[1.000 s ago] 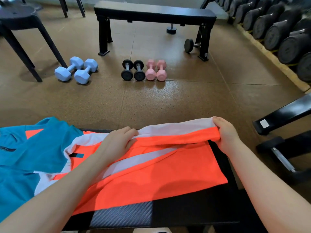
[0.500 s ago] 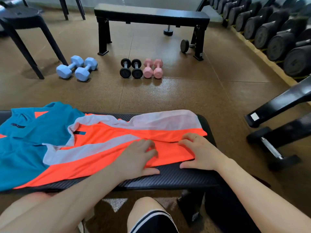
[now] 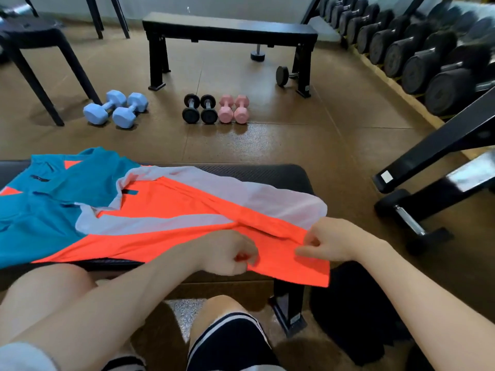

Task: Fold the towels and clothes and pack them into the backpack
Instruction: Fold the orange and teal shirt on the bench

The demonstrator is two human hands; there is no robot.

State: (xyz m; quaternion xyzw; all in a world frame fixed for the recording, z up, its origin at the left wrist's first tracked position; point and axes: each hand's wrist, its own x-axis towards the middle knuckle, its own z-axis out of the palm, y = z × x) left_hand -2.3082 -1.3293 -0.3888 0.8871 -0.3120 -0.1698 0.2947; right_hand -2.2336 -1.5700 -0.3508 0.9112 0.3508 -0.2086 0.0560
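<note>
On the black padded worktop point(image 3: 273, 175): 1 shirt point(image 3: 171, 210), orange with white and teal panels, spread flat across most of the pad, teal part at the left end. Its orange hem corner overhangs the near right edge of the pad.

Left hand point(image 3: 227, 253): fingers curled, pinching the orange hem at the near edge, a fold of fabric showing between the fingers.

Right hand point(image 3: 332, 242): thumb and fingers gripping the orange hem at the right end, just beside the white panel. The 2 hands sit near each other along the same edge.

Below the worktop: 2 bare knees and dark shorts with white stripes. 1 dark shape point(image 3: 356, 311) lies on the floor by the bench leg; I cannot tell what it is.

On the brown floor point(image 3: 294, 145) beyond: 2 light blue dumbbells point(image 3: 115, 108), 2 black dumbbells point(image 3: 199, 108), 2 pink dumbbells point(image 3: 233, 109), the last 4 in a row side by side. Behind them, 1 black flat bench point(image 3: 230, 29) with 1 small dumbbell under its right end. At left, 1 black stool point(image 3: 34, 41). Along the right wall, 1 rack of large black dumbbells point(image 3: 417, 44). At right, 1 black bench frame point(image 3: 428, 156).
</note>
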